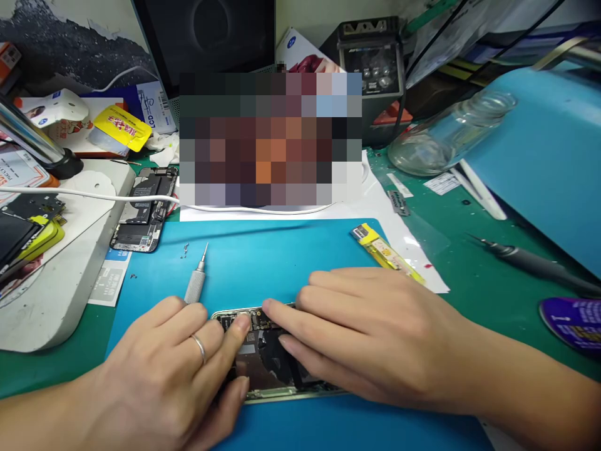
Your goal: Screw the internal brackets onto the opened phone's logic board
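Note:
An opened phone [270, 363] lies on the blue mat with its dark inside facing up; a circuit board shows along its far edge. My left hand [164, 369], wearing a ring, grips its left end. The index fingertip presses on the board and the thumb rests lower down. Across the right part of the phone lies my right hand [366, 332]; its index fingertip touches the far edge and the thumb lies over the inside. That hand hides much of the right end. Just beyond my left hand is a silver precision screwdriver [196, 282], with tiny screws [185, 249] farther back.
Another opened phone [145, 210] lies at the left, beside a white machine [70, 282]. A white cable [117, 198] crosses behind the blue mat [263, 257]. On the right are a yellow packet [387, 250], a glass jar [441, 144] and a dark pen-like tool [526, 260]. Pixelation covers the back middle.

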Motion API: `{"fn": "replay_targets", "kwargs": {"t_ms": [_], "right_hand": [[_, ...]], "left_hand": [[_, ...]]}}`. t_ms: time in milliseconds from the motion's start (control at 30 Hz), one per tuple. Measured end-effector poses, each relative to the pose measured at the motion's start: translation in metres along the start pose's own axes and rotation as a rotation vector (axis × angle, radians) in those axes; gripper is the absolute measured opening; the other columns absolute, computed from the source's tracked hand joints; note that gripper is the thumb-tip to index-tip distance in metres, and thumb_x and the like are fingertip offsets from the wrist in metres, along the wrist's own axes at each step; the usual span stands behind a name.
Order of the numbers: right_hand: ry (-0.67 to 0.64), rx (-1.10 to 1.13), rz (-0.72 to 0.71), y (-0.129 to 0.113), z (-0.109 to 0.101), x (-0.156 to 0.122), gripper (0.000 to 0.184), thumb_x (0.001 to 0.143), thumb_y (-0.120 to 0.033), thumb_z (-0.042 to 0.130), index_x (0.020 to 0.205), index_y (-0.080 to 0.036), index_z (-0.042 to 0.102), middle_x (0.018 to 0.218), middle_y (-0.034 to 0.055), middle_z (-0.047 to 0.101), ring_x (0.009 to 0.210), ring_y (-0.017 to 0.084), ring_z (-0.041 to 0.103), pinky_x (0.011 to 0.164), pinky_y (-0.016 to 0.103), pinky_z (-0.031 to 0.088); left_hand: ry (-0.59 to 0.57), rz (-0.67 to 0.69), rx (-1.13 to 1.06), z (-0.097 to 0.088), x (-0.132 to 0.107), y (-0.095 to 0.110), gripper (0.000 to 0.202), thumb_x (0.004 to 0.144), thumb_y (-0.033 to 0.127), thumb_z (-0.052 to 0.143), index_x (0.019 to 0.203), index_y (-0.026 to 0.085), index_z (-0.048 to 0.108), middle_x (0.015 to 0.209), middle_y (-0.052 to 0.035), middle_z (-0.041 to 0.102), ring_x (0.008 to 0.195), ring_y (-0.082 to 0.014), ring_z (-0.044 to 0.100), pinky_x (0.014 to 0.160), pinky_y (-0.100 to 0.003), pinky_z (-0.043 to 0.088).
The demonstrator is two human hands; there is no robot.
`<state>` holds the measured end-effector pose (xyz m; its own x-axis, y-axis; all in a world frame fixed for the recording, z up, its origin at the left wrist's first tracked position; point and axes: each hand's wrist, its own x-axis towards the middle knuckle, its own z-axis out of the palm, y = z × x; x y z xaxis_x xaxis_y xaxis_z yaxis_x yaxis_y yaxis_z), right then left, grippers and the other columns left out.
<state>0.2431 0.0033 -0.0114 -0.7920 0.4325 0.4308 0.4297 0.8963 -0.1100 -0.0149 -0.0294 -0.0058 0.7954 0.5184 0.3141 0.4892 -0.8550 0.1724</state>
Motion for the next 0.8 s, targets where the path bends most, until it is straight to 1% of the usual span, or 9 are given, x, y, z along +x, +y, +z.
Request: {"fn": "replay_targets", "kwargs": {"t_ms": [133, 200, 267, 367, 500, 667, 733, 800], "right_hand": [[-0.005, -0.024, 0.029, -0.002, 0.002, 0.002, 0.023, 0.102, -0.025, 0.053, 0.088, -0.017, 0.069, 0.064, -0.0010, 0.056, 0.059, 0.016, 0.045, 0.056, 0.034, 0.032], [-0.007, -0.024, 0.029, -0.002, 0.003, 0.003, 0.023, 0.102, -0.026, 0.053, 0.090, -0.016, 0.070, 0.066, -0.0006, 0.056, 0.060, 0.016, 0.046, 0.056, 0.033, 0.032], [-0.014, -0.024, 0.027, -0.002, 0.004, 0.002, 0.022, 0.102, -0.027, 0.054, 0.096, -0.015, 0.070, 0.067, -0.0005, 0.057, 0.061, 0.016, 0.047, 0.056, 0.033, 0.033], [-0.021, -0.019, 0.027, -0.002, 0.004, 0.001, 0.022, 0.102, -0.029, 0.054, 0.102, -0.014, 0.070, 0.069, -0.0002, 0.057, 0.062, 0.016, 0.047, 0.057, 0.033, 0.033], [-0.015, -0.016, 0.047, -0.002, 0.003, 0.001, 0.024, 0.102, -0.029, 0.053, 0.099, -0.013, 0.071, 0.071, 0.0010, 0.058, 0.063, 0.017, 0.049, 0.057, 0.034, 0.034], [0.009, 0.013, 0.050, -0.004, 0.001, 0.002, 0.023, 0.099, -0.024, 0.054, 0.104, -0.010, 0.071, 0.074, 0.0031, 0.061, 0.067, 0.019, 0.050, 0.059, 0.035, 0.037], [0.028, 0.006, 0.045, -0.004, 0.001, 0.002, 0.022, 0.097, -0.021, 0.055, 0.107, -0.009, 0.070, 0.075, 0.0041, 0.064, 0.068, 0.020, 0.051, 0.060, 0.036, 0.038], [0.044, -0.005, 0.031, -0.002, 0.000, 0.001, 0.023, 0.096, -0.019, 0.056, 0.110, -0.008, 0.069, 0.080, 0.0056, 0.067, 0.070, 0.020, 0.053, 0.060, 0.037, 0.039]], "left_hand": [[0.018, 0.008, 0.042, 0.001, -0.002, 0.004, 0.038, 0.096, 0.026, 0.062, 0.124, 0.000, 0.066, 0.083, -0.0067, 0.069, 0.071, -0.0198, 0.057, 0.057, -0.038, 0.041], [0.017, 0.006, 0.035, 0.001, -0.002, 0.002, 0.038, 0.097, 0.027, 0.062, 0.123, 0.001, 0.066, 0.083, -0.0066, 0.068, 0.071, -0.0197, 0.055, 0.058, -0.038, 0.040], [0.019, -0.006, 0.008, 0.001, -0.001, -0.001, 0.038, 0.097, 0.026, 0.061, 0.125, 0.002, 0.065, 0.080, -0.0055, 0.066, 0.071, -0.0196, 0.052, 0.058, -0.038, 0.037], [0.030, -0.066, -0.027, 0.000, 0.000, -0.006, 0.037, 0.098, 0.024, 0.059, 0.130, 0.005, 0.063, 0.081, -0.0050, 0.062, 0.071, -0.0196, 0.045, 0.060, -0.037, 0.033], [0.012, -0.175, -0.068, 0.000, -0.001, -0.008, 0.031, 0.097, 0.022, 0.061, 0.126, 0.010, 0.064, 0.088, -0.0058, 0.061, 0.077, -0.0201, 0.044, 0.066, -0.037, 0.034], [0.022, -0.211, -0.097, 0.002, 0.002, -0.010, 0.024, 0.097, 0.022, 0.063, 0.119, 0.014, 0.066, 0.085, -0.0039, 0.060, 0.077, -0.0195, 0.045, 0.068, -0.037, 0.033], [0.033, -0.219, -0.086, 0.000, 0.005, -0.012, 0.024, 0.096, 0.022, 0.064, 0.119, 0.015, 0.066, 0.084, -0.0038, 0.060, 0.076, -0.0193, 0.046, 0.067, -0.037, 0.034], [0.074, -0.192, -0.086, -0.005, 0.003, -0.010, 0.027, 0.095, 0.022, 0.065, 0.121, 0.015, 0.065, 0.084, -0.0037, 0.060, 0.074, -0.0189, 0.048, 0.066, -0.038, 0.035]]}}
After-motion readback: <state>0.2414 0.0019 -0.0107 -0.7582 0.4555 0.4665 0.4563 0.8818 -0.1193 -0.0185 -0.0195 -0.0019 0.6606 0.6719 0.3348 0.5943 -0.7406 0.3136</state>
